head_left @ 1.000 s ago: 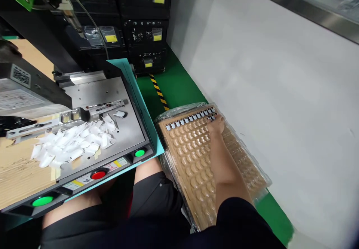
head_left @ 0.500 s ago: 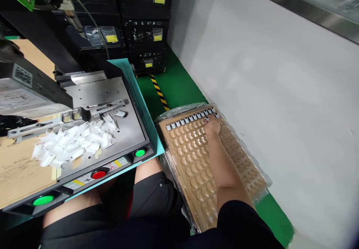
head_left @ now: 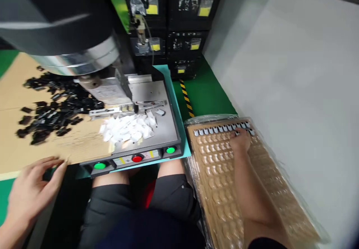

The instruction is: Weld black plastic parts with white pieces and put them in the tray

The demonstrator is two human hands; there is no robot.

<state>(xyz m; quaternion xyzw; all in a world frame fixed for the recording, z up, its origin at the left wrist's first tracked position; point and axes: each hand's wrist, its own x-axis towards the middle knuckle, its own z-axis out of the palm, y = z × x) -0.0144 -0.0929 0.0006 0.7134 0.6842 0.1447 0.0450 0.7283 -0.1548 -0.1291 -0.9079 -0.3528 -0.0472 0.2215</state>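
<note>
At the lower left, my left hand (head_left: 36,185) hovers by the front edge of the cardboard sheet (head_left: 84,149). Its fingers and thumb are apart, with nothing visible in them. My right hand (head_left: 241,141) reaches down to a clear moulded tray (head_left: 215,183), fingers closed by the second row. A small white-and-black plastic part (head_left: 237,132) shows at its fingertips; the grip itself is partly hidden. Similar parts (head_left: 220,128) fill the tray's far row, and another sits right of my hand. Below them the visible pockets hold nothing.
A press head (head_left: 106,91) overhangs a metal plate (head_left: 165,129) heaped with white parts (head_left: 127,128). Black parts (head_left: 56,110) lie scattered on the cardboard. Green buttons (head_left: 170,150) and a red button (head_left: 137,158) line the front. A white wall (head_left: 280,73) borders the tray.
The view has swung left, bringing my left hand and the black parts into sight. My right hand stays at the tray's second row, with a part at its fingertips.
</note>
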